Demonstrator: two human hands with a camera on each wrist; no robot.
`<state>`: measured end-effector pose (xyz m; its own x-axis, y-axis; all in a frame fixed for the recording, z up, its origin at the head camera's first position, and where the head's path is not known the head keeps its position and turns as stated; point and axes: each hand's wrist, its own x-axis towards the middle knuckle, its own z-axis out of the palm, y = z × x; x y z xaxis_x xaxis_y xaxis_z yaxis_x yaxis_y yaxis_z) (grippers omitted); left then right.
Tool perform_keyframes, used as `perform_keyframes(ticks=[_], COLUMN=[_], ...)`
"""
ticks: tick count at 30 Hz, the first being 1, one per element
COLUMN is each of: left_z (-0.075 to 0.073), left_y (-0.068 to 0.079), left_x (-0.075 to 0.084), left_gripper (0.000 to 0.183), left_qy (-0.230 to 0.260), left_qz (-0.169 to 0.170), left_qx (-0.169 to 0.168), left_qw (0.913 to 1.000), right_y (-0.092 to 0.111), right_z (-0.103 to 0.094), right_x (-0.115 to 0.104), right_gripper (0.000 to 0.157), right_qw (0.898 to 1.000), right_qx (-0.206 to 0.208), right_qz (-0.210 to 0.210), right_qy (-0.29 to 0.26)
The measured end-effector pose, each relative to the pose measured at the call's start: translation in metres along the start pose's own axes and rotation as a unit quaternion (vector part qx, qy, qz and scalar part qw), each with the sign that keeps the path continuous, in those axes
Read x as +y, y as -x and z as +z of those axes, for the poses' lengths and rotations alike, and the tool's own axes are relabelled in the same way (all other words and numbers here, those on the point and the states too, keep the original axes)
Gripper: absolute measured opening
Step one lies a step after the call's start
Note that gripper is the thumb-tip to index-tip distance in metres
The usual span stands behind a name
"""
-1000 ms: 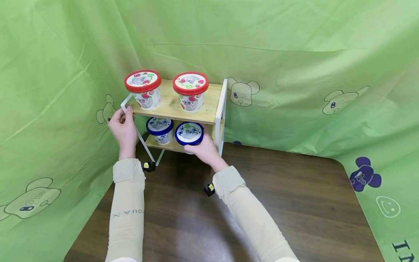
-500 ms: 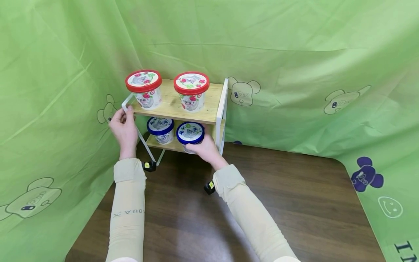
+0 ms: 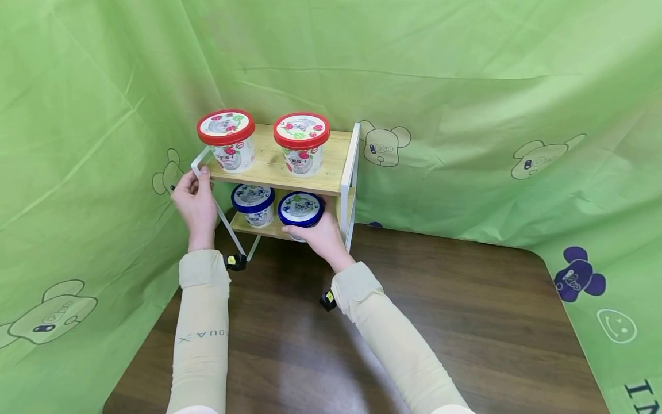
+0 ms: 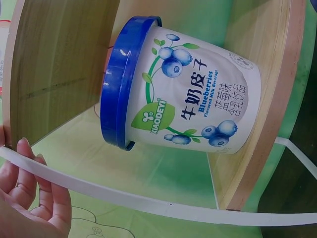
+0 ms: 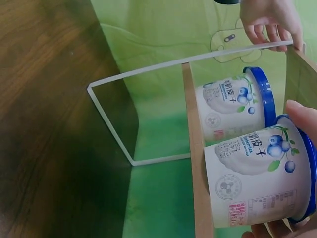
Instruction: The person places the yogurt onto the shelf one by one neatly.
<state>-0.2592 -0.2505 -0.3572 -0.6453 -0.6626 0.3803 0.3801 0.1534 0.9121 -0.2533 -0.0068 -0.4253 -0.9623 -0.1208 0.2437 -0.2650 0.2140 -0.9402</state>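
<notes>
A two-tier wooden shelf (image 3: 336, 155) with a white metal frame stands at the back. My left hand (image 3: 196, 207) pinches the frame's upper left corner between thumb and fingers; in the left wrist view its fingers (image 4: 47, 198) curl around the white bar. My right hand (image 3: 326, 233) grips the right blue-lidded tub (image 3: 301, 208) at the lower shelf's front, thumb across its front. In the right wrist view that tub (image 5: 257, 188) stands at the board's edge, its far side hidden. Left of it, another blue-lidded blueberry tub (image 3: 253, 201) stands untouched on the same board.
Two red-lidded tubs, one on the left (image 3: 227, 138) and one on the right (image 3: 302, 141), stand on the top board, above the right hand. Green printed cloth (image 3: 465, 115) hangs behind and at both sides. The dark wooden tabletop (image 3: 445, 310) extends in front and right.
The right hand has shifted slightly left, its thumb reaching further across the tub's front. The tub has hardly moved. My left hand stays on the frame.
</notes>
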Motion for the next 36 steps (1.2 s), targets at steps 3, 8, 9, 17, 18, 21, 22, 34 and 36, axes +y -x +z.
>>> perform_keyframes(ticks=[3,8,9,17,18,21,22,34,36], left_z=[0.000,0.002,0.002,0.003,0.003,0.002,0.003,0.003,0.003], left_y=[0.000,0.002,0.005,0.012,0.012,0.012,0.012,0.015,0.016], left_x=[-0.001,0.005,0.010,0.025,0.024,0.023,0.023,0.030,0.032], left_gripper=[0.022,0.024,0.024,0.024,0.024,0.024,0.024,0.024,0.025], left_qy=[-0.007,-0.009,-0.008,-0.007,-0.008,-0.009,-0.008,-0.009,-0.010], left_qz=[0.004,-0.001,-0.002,0.001,0.000,-0.001,-0.002,-0.002,-0.001], left_qx=[0.000,-0.001,-0.002,-0.006,-0.006,-0.006,-0.006,-0.008,-0.009], left_qw=[1.0000,1.0000,1.0000,1.0000,1.0000,0.9999,0.9999,0.9999,0.9999], right_y=[0.001,0.001,0.001,-0.004,-0.005,-0.007,-0.007,-0.004,-0.001], right_z=[0.001,0.001,0.001,0.001,0.001,0.000,0.000,0.001,0.001], right_x=[0.001,0.003,0.003,0.001,0.001,0.001,0.001,0.005,0.005], right_gripper=[0.106,0.103,0.103,0.101,0.102,0.104,0.105,0.101,0.102], right_qw=[1.000,1.000,1.000,1.000,1.000,1.000,1.000,1.000,1.000], right_qx=[0.010,0.021,0.022,0.024,0.022,0.018,0.016,0.005,0.007], right_qz=[0.005,0.004,0.004,0.004,0.006,0.005,0.005,0.002,0.003], right_qy=[0.002,0.006,0.004,-0.013,-0.014,-0.018,-0.018,-0.019,-0.015])
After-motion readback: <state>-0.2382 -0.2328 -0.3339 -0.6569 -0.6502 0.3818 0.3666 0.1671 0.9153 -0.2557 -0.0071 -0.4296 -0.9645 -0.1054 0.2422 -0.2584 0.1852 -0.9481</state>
